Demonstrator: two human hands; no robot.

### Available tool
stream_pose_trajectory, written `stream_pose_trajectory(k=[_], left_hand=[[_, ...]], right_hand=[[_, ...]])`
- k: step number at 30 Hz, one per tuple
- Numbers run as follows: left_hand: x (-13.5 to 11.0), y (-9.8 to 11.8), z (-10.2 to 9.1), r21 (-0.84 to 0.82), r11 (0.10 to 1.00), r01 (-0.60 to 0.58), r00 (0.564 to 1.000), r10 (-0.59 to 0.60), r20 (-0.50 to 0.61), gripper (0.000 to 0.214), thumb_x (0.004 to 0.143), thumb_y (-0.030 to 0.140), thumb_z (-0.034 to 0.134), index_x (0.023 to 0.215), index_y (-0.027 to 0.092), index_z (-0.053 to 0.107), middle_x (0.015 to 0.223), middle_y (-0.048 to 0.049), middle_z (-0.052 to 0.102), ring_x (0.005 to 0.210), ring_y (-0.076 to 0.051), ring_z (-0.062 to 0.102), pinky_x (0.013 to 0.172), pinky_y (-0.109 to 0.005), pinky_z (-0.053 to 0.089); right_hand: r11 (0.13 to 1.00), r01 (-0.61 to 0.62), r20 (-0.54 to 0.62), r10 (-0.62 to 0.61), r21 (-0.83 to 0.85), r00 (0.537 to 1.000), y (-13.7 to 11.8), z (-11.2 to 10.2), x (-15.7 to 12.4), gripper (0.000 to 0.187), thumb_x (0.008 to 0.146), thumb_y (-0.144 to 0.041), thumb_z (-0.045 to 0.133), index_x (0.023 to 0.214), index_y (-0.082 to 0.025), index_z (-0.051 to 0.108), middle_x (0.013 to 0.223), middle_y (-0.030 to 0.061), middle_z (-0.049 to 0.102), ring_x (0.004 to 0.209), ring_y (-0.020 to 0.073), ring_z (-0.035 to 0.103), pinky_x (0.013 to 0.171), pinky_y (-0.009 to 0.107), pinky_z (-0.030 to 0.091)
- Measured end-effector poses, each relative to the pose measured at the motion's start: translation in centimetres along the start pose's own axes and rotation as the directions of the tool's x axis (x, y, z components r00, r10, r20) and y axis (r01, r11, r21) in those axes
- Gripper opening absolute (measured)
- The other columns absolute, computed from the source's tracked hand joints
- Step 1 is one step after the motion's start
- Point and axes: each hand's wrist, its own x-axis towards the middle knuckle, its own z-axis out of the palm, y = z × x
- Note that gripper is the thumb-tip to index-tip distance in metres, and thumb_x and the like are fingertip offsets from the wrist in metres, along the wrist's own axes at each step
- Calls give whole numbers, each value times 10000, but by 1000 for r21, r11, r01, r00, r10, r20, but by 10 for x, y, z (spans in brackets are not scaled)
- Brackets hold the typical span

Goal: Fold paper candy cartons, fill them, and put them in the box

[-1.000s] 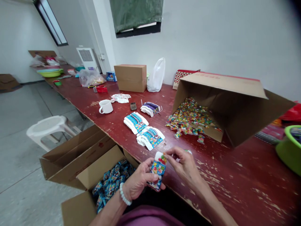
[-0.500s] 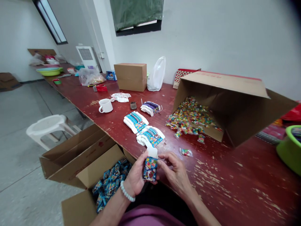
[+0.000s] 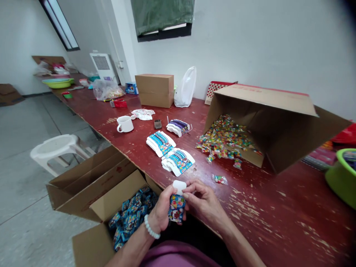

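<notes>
A small blue printed candy box [image 3: 177, 207] is upright in my left hand [image 3: 162, 209], whose fingers wrap around its sides. Its white top flap [image 3: 179, 186] stands up, and my right hand [image 3: 200, 198] pinches that flap's right edge between thumb and fingers. Just beyond my hands lie two fanned stacks of flat blue boxes [image 3: 182, 163] on the red table [image 3: 250, 207]. One wrapped candy packet [image 3: 219, 179] rests on the table to the right of them. Filled blue boxes [image 3: 133, 215] are heaped in an open carton [image 3: 91, 243] below my left arm.
A large carton [image 3: 289, 137] lies on its side with many candy packets [image 3: 225, 139] spilling out. A white mug [image 3: 125, 124], a purple stack of flat boxes [image 3: 178, 127] and a closed carton [image 3: 155, 91] stand farther back. A green basin [image 3: 340, 181] is at the right, a white stool [image 3: 55, 150] at the left.
The candy box has come slightly lower and toward me. Its white flap now looks shorter and bent, with my right fingers moved up from the box's side onto the flap.
</notes>
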Motion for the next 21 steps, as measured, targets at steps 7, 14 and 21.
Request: stream_pose_trajectory(k=[7,14,21], left_hand=[[-6,10,1,12,999,-39,976,35,217,575,876,627,402,1202,171,529,672,-71,684,451,-200,634,354,-226,427],[-4,7,7,58,998,-12,995,6,104,612,868,669,409,1282,223,476,616,-25,653,417,-178,616,335,-194,407],[-1,0,9,102,993,-53,994,43,99,684,828,731,400,1211,179,528,594,-26,650,380,-165,584,323,-188,363]], right_hand=[[986,-76,17,74,147,997,0,2,0,275,841,-465,637,924,-203,658,733,0,640,483,117,585,465,237,483],[997,28,36,-25,-72,999,-15,-8,-3,226,837,-416,646,777,-200,677,806,32,688,613,154,652,544,250,513],[977,-197,77,190,84,979,-4,2,3,253,843,-434,632,808,-186,591,615,-20,648,449,128,594,424,213,451]])
